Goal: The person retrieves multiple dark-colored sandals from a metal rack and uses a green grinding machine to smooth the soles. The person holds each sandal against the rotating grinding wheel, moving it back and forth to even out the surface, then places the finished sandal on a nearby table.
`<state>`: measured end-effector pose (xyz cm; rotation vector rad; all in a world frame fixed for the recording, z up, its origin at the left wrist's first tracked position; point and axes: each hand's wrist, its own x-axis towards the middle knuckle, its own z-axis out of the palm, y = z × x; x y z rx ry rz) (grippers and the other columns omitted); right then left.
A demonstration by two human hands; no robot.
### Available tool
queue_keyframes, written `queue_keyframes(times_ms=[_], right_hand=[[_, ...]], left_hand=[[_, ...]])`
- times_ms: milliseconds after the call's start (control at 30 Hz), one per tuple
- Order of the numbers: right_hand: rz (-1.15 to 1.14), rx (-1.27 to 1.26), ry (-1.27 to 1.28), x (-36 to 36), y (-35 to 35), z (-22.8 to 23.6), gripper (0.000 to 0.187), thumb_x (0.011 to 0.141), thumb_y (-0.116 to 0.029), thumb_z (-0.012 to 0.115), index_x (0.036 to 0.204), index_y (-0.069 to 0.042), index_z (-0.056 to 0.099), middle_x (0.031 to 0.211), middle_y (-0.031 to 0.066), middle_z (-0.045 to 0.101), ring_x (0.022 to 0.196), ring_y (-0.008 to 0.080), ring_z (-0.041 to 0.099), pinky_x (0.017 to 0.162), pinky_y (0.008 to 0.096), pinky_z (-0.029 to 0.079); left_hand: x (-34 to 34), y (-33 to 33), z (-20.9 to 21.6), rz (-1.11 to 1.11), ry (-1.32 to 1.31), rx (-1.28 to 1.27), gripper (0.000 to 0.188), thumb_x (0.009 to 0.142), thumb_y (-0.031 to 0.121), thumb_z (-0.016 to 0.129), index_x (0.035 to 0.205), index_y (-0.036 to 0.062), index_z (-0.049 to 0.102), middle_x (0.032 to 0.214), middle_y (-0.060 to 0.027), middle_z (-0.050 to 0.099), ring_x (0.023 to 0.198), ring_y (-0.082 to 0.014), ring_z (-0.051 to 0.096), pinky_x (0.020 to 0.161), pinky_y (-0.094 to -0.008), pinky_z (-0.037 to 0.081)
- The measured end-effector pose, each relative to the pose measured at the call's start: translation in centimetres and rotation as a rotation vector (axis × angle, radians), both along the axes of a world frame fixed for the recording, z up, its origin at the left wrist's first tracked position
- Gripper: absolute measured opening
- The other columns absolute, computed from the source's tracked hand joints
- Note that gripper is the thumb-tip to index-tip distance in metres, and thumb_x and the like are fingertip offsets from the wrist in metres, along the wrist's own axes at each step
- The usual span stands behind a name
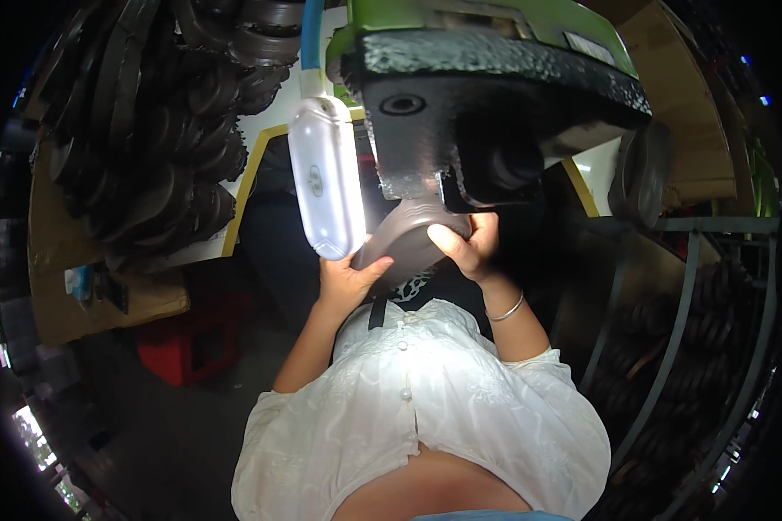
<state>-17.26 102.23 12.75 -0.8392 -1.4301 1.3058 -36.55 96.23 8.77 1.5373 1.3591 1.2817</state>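
A dark brown moulded shoe sole (413,234) is held up in front of me with both hands. My left hand (346,282) grips its left end, thumb lying on the near face and the other fingers mostly hidden behind. Around its right side is closed my right hand (467,246), thumb pressed on the face. The sole's upper edge meets the lower tip of a black and green machine head (495,113); whether they touch I cannot tell. Just left of the sole hangs a bright white lamp (326,178), close above my left hand.
A heap of dark soles (165,130) with ragged edges lies at the left on cardboard. One more sole (641,174) stands at the right by a carton (691,113). Lower right, a metal rack (682,304) holds many more. A red stool (191,343) is on the floor at left.
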Motion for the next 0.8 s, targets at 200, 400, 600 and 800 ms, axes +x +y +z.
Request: queue_keyframes(times_ms=[200, 400, 600, 800], right_hand=[[0.050, -0.024, -0.162, -0.6, 0.5, 1.3, 0.034, 0.071, -0.018, 0.074, 0.095, 0.003, 0.062, 0.081, 0.0093, 0.067, 0.070, 0.0131, 0.063, 0.066, 0.0257, 0.050], [0.076, 0.042, -0.332, -0.2, 0.8, 1.4, 0.040, 0.063, -0.021, 0.083, 0.090, 0.003, 0.064, 0.077, 0.0075, 0.066, 0.069, 0.0104, 0.061, 0.066, 0.0246, 0.050], [-0.101, -0.122, 0.349, 2.8, 0.5, -2.3, 0.055, 0.064, -0.038, 0.082, 0.095, 0.000, 0.059, 0.084, -0.0005, 0.059, 0.077, 0.0061, 0.054, 0.069, 0.0198, 0.042], [-0.236, 0.117, 0.221, 2.6, -0.5, -2.3, 0.055, 0.061, -0.040, 0.083, 0.090, 0.001, 0.060, 0.081, 0.0032, 0.060, 0.072, 0.0092, 0.054, 0.064, 0.0216, 0.041]], left_hand=[[3.8, -1.4, -1.7, -0.045, -0.138, -0.098, 0.031, 0.078, 0.021, 0.071, 0.097, -0.0023, 0.062, 0.084, -0.0108, 0.066, 0.075, -0.0152, 0.063, 0.066, -0.0273, 0.048], [4.1, -1.2, -1.4, -0.112, -0.084, -0.119, 0.038, 0.080, 0.027, 0.070, 0.100, -0.0038, 0.061, 0.089, -0.0134, 0.065, 0.081, -0.0180, 0.063, 0.070, -0.0289, 0.048], [3.6, -1.1, 0.0, -0.110, -0.219, -0.111, 0.022, 0.085, 0.010, 0.062, 0.104, 0.0007, 0.064, 0.095, -0.0119, 0.065, 0.084, -0.0156, 0.061, 0.075, -0.0264, 0.046], [4.4, -0.5, -0.5, 0.014, 0.074, 0.115, 0.005, 0.082, 0.007, 0.062, 0.085, 0.0024, 0.062, 0.077, -0.0090, 0.061, 0.068, -0.0225, 0.059, 0.062, -0.0312, 0.044]])
